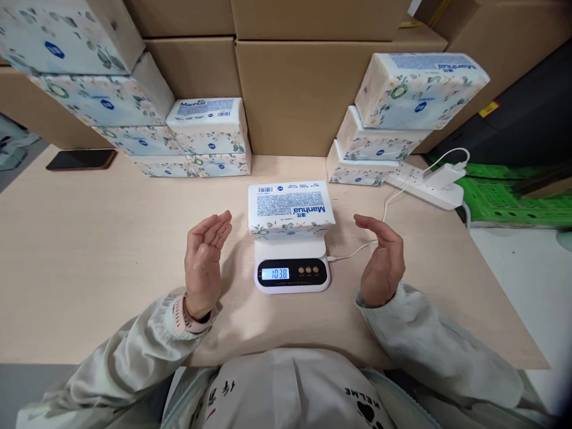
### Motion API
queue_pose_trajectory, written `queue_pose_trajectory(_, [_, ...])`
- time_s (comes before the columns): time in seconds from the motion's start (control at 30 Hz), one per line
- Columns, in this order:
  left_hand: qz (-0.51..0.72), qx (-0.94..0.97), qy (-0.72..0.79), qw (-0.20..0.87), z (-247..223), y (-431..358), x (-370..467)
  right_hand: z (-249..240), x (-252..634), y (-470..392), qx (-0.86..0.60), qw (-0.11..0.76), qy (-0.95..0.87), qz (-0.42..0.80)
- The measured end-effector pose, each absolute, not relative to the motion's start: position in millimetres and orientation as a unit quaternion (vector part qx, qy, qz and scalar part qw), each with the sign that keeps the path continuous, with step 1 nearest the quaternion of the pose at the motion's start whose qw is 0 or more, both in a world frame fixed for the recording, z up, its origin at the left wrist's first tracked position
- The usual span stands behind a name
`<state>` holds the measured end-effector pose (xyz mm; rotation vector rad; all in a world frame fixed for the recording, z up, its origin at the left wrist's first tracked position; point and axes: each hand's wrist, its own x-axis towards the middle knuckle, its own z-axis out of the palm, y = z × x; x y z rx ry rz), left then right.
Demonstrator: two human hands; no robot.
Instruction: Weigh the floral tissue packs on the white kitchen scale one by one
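Observation:
A wrapped tissue pack (291, 208) with blue print rests on the platform of a white digital scale (292, 275), whose lit display shows 103.8. To the left of the pack, my left hand (206, 262) is held apart from it, empty, fingers extended and palm turned inward. On the other side, my right hand (383, 259) is also empty, with its fingers outstretched and slightly curved. Neither hand touches the pack or the scale.
Tissue packs are stacked at the back left (212, 128) and back right (415, 95), before cardboard boxes (295, 95). A phone (81, 159) lies at the far left. A power strip (429, 187) sits at the right, its white cable running to the scale.

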<state>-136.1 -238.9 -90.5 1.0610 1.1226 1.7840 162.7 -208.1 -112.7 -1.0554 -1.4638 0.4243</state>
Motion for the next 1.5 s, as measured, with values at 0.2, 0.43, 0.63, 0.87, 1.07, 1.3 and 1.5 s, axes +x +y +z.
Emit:
queue_pose_trajectory(0.2, [0.691,0.428,0.43,0.394,-89.8,-241.3,-136.2,-113.8,161.8,-209.9,-0.448,0.6,-0.632,0.2])
queue_pose_trajectory(0.43, [0.68,0.433,0.429,0.409,-91.7,-241.7,-137.9,-115.5,161.6,-210.4,-0.42,0.591,-0.644,0.244])
queue_pose_trajectory(0.63, [0.678,0.458,0.416,0.397,-91.0,-241.3,-138.6,-114.6,163.3,-207.5,-0.424,0.546,-0.693,0.204])
queue_pose_trajectory(0.87, [0.675,0.472,0.422,0.379,-93.5,-240.8,-139.7,-118.2,163.4,-205.4,-0.412,0.568,-0.684,0.201])
queue_pose_trajectory(1.07, [0.679,0.453,0.428,0.389,-93.9,-240.4,-139.7,-116.9,162.7,-205.6,-0.412,0.585,-0.666,0.21])
queue_pose_trajectory(1.3, [0.667,0.438,0.438,0.414,-93.7,-241.1,-138.1,-119.1,161.9,-203.4,-0.404,0.598,-0.653,0.231])
queue_pose_trajectory(1.5, [0.663,0.44,0.436,0.42,-94.7,-241.3,-137.1,-115.8,161.1,-204.8,-0.418,0.578,-0.662,0.23])
